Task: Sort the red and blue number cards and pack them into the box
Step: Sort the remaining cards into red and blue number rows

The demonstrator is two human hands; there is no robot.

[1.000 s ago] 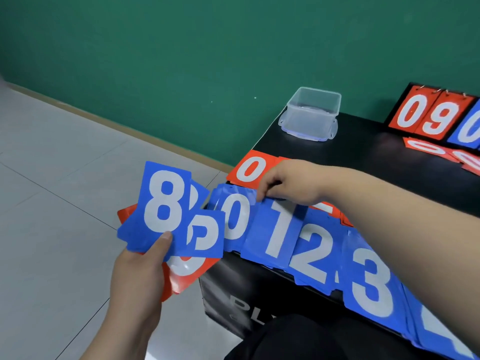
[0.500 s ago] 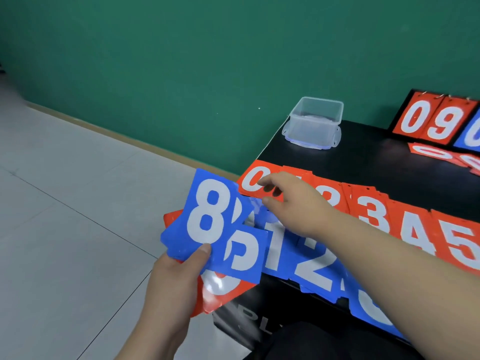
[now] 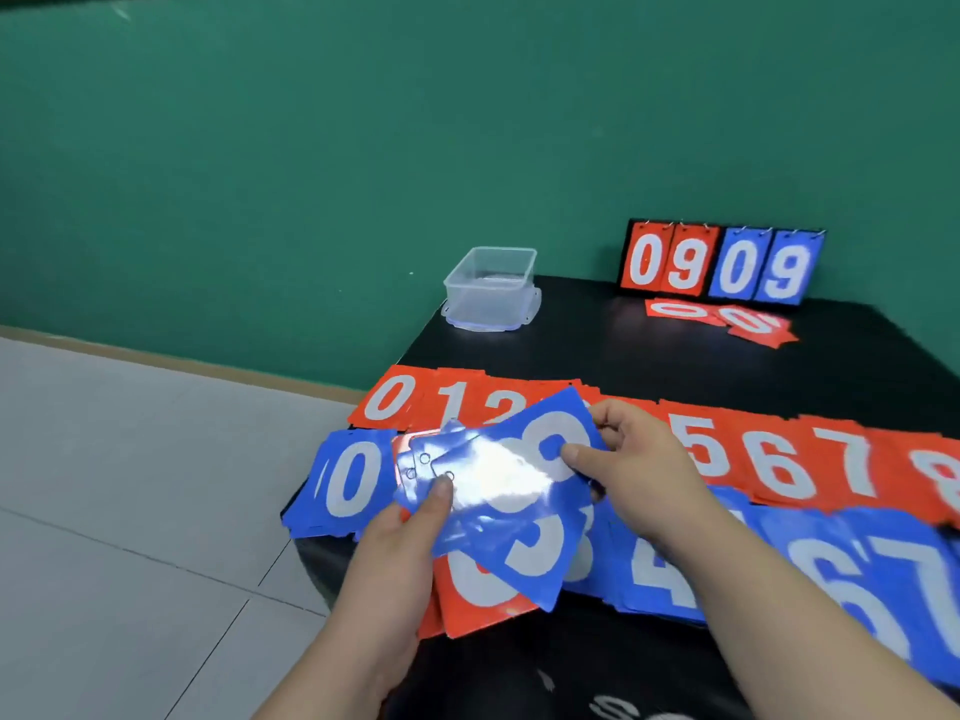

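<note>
My left hand (image 3: 400, 543) grips a fanned stack of blue and red number cards (image 3: 498, 511) over the table's near left corner, thumb on top. My right hand (image 3: 628, 470) pinches the right edge of the top blue card (image 3: 550, 433) of that stack. A row of red cards (image 3: 779, 459) numbered 0 upward lies across the black table (image 3: 597, 350). In front of it lies a row of blue cards (image 3: 353, 485), partly hidden by my hands. The clear plastic box (image 3: 491, 288) stands open at the far left of the table.
A small scoreboard (image 3: 722, 265) showing 0909 in red and blue stands at the back against the green wall. Two loose red cards (image 3: 727, 319) lie in front of it. The table's left edge drops to a grey tiled floor (image 3: 130, 485).
My left hand has brought its card stack right, over the table. My right hand left the red 0 card and now pinches the top blue card. The view has shifted right.
</note>
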